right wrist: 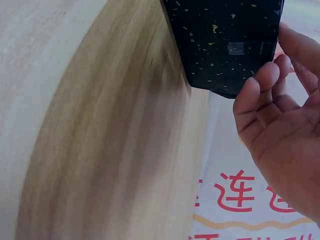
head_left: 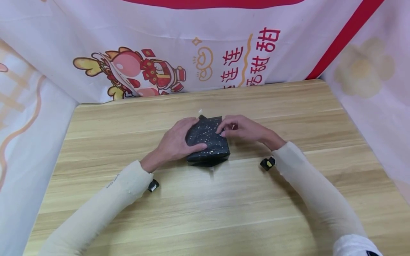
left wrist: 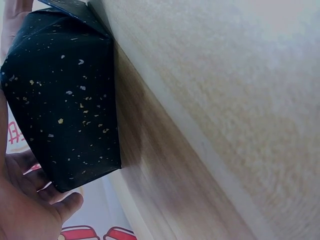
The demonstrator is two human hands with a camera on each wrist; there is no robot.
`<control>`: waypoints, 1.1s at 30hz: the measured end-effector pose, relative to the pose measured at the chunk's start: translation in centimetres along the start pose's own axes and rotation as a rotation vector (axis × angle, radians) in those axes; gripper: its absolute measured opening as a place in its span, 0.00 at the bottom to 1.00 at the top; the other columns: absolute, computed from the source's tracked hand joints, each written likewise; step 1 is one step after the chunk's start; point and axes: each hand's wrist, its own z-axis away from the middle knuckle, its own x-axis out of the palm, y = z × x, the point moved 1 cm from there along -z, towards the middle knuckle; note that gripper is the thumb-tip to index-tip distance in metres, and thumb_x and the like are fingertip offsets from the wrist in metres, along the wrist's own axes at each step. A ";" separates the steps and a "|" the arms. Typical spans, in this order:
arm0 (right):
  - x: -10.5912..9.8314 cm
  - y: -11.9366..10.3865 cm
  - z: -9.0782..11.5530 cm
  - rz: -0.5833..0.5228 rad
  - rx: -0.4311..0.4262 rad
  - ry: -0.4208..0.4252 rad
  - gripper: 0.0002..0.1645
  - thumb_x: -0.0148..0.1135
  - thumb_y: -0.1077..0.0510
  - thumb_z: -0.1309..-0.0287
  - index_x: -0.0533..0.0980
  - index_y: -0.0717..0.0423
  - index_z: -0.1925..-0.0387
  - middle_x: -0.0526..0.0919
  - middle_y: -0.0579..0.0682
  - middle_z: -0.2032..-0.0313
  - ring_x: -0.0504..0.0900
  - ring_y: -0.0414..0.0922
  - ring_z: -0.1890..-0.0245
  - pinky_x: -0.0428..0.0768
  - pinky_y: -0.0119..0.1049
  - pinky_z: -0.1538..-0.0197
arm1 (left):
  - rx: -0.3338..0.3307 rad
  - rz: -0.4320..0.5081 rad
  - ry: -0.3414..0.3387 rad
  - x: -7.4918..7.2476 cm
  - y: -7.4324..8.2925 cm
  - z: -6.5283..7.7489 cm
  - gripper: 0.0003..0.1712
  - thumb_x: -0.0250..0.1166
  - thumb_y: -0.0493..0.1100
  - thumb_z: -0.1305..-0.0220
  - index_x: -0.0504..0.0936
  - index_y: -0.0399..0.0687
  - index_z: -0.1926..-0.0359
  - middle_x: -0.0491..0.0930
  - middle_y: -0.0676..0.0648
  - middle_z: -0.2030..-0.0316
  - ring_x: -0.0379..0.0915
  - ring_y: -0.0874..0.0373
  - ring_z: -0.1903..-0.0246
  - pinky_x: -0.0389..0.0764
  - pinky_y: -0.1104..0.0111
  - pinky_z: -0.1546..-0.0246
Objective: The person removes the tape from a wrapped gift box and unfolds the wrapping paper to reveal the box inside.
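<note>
A box wrapped in black paper with gold and white flecks (head_left: 209,137) sits mid-table, folded paper flaps jutting from its near and far ends. My left hand (head_left: 175,140) grips its left side, the thumb lying over the top near the front and the fingers around the far left. At the right top edge, my right hand (head_left: 241,128) touches the paper with loosely bent fingertips. The right wrist view shows a small clear strip (right wrist: 235,48) on the box's side, close to those fingers.
Small black devices are strapped at the left wrist (head_left: 153,185) and the right wrist (head_left: 267,163). A wood-grain table (head_left: 205,213) lies beneath, bounded by a printed white cloth (head_left: 179,28) behind and cloth at both sides.
</note>
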 end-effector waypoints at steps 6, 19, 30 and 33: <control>0.2 -0.6 -0.2 0.094 0.038 0.017 0.06 0.57 0.56 0.40 0.79 0.42 0.65 0.74 0.47 0.66 0.72 0.44 0.64 0.76 0.37 0.59 | 0.007 0.004 0.005 0.0 0.0 0.0 0.55 0.54 0.80 0.56 0.58 0.56 0.32 0.60 0.49 0.33 0.54 0.53 0.33 0.63 0.53 0.34; 0.1 -0.1 0.0 0.050 0.064 -0.047 0.08 0.46 0.55 0.33 0.73 0.50 0.61 0.73 0.48 0.59 0.71 0.43 0.55 0.73 0.39 0.46 | 0.005 0.008 0.002 0.0 0.1 -0.1 0.54 0.55 0.79 0.56 0.58 0.57 0.32 0.60 0.50 0.33 0.54 0.54 0.33 0.63 0.54 0.34; 0.0 1.5 0.4 -0.305 0.121 -0.066 0.11 0.48 0.51 0.34 0.68 0.54 0.56 0.72 0.61 0.59 0.72 0.63 0.59 0.77 0.56 0.57 | 0.000 0.009 0.011 -0.1 0.0 -0.1 0.55 0.55 0.80 0.56 0.58 0.57 0.32 0.60 0.50 0.33 0.54 0.54 0.33 0.63 0.54 0.34; 0.3 1.2 0.3 -0.294 0.192 0.007 0.16 0.49 0.47 0.35 0.68 0.56 0.58 0.72 0.61 0.62 0.72 0.62 0.61 0.78 0.53 0.59 | -0.001 0.011 0.005 0.0 0.0 -0.1 0.55 0.55 0.80 0.56 0.58 0.57 0.32 0.60 0.50 0.33 0.54 0.54 0.33 0.63 0.54 0.34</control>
